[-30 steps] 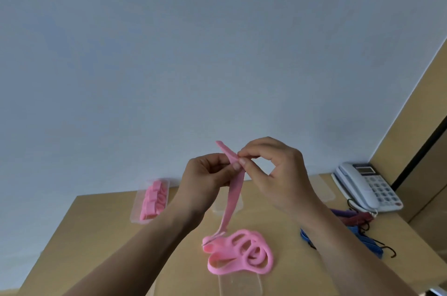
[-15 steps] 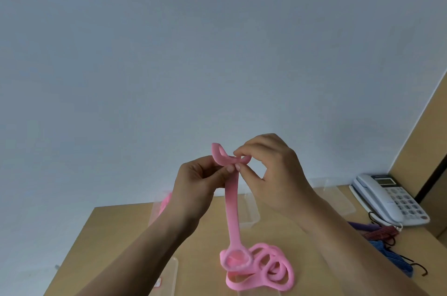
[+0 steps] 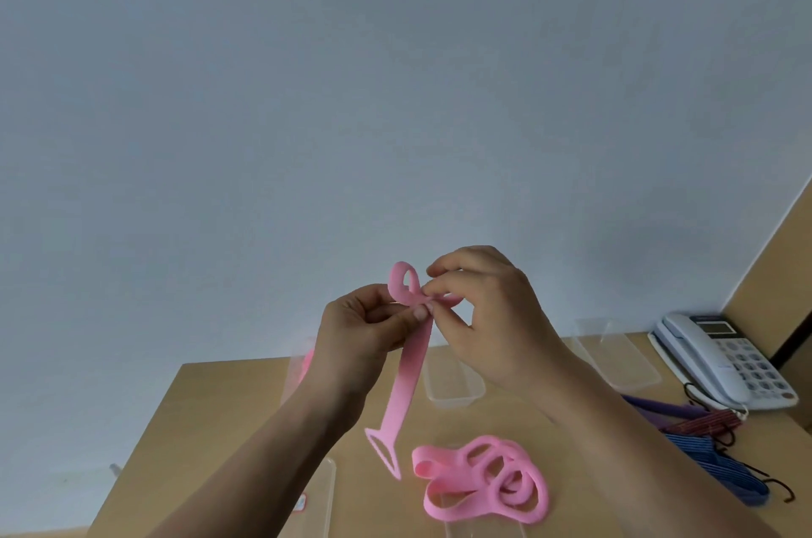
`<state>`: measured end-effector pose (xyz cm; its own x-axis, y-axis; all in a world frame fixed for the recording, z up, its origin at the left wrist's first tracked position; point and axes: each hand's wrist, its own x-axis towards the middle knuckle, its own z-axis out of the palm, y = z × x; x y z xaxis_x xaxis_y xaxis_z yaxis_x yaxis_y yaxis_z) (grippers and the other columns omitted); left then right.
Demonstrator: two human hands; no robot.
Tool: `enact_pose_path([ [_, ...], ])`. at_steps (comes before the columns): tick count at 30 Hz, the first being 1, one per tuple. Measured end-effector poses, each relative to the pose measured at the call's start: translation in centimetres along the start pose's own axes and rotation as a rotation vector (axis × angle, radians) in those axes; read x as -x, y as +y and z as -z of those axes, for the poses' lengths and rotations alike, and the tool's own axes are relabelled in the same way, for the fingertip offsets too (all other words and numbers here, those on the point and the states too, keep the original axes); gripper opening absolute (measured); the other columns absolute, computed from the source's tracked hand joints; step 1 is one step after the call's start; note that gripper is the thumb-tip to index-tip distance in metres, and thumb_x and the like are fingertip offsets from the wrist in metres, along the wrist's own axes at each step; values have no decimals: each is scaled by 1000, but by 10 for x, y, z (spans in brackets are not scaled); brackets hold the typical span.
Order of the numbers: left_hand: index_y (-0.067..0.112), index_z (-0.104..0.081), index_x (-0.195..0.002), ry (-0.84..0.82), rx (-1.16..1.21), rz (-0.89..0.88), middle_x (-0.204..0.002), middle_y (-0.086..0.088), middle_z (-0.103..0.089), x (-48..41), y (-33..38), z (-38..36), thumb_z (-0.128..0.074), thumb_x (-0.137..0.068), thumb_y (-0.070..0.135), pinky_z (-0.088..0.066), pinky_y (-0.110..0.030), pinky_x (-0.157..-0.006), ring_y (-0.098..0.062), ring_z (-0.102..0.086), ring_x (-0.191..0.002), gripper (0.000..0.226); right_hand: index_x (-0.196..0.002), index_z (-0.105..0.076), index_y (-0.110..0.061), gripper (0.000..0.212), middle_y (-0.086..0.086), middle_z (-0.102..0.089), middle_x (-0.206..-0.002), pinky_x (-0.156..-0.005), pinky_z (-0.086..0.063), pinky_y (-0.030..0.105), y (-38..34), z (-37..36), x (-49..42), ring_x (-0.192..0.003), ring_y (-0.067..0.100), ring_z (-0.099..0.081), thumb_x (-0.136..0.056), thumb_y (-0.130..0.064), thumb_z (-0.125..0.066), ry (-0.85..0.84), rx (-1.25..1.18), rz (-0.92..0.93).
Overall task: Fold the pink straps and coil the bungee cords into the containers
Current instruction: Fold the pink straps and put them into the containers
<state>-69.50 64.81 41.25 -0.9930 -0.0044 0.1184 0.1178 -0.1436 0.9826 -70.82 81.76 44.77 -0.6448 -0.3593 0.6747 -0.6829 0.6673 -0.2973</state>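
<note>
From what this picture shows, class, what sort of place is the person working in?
Probably an office: a phone sits on a wooden table against a bare wall, with clear containers laid out for sorting. The left hand and right hand pinch a strap.

We are looking through one wide-angle camera worn on the person's head, facing forward and tilting only slightly down, so the pale wall (image 3: 395, 98) is filling most of the view. The left hand (image 3: 360, 339) and right hand (image 3: 492, 318), pinching a pink strap (image 3: 406, 379), are sitting close before the lens, and the wooden table (image 3: 211, 405) is showing along the bottom.
</note>
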Motion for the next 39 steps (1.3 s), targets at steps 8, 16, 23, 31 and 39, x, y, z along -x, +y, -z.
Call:
enact_pose_path([
  [8,11,-80,-103,-95,5,124,-106,-14,-79,-5,-14,1,-77,-85,23,-62,-34,-79,-34,-74,-102,22,-75,-74,-14,7,-5,-68,-75,-62,-52,32,8,-8,6,-75,15,-58,-78,-10,-80,58,78,-83],
  [16,6,-82,-103,-121,274,156,-114,-22,-77,-6,-13,5,-57,-70,17,-57,-41,-93,-36,-74,-106,43,-75,-76,-11,10,-1,-68,-84,-59,-53,37,12,-14,14,-82,22,-61,-78,-2,-79,71,137,-27],
  [23,7,-81,-102,-130,198,122,-106,-16,-79,-6,-11,5,-63,-85,25,-60,-30,-84,-27,-76,-101,31,-87,-80,-14,10,1,-70,-99,-66,-55,38,5,-13,18,-93,21,-62,-82,-7,-75,-19,127,-54],
  [31,17,-81,-97,-56,-66,76,-96,-6,-79,-1,-14,2,-69,-83,14,-62,-38,-88,-19,-73,-87,19,-98,-77,-19,18,-8,-70,-99,-77,-54,25,5,-5,10,-89,8,-63,-83,-10,-73,-53,-113,-227],
  [39,21,-70,-114,-3,-171,90,-96,-5,-81,1,-13,-2,-57,-96,0,-59,-50,-97,-26,-75,-97,31,-75,-74,-30,18,-15,-72,-69,-74,-52,20,6,2,10,-75,4,-69,-91,-34,-68,-265,-306,-375],
])
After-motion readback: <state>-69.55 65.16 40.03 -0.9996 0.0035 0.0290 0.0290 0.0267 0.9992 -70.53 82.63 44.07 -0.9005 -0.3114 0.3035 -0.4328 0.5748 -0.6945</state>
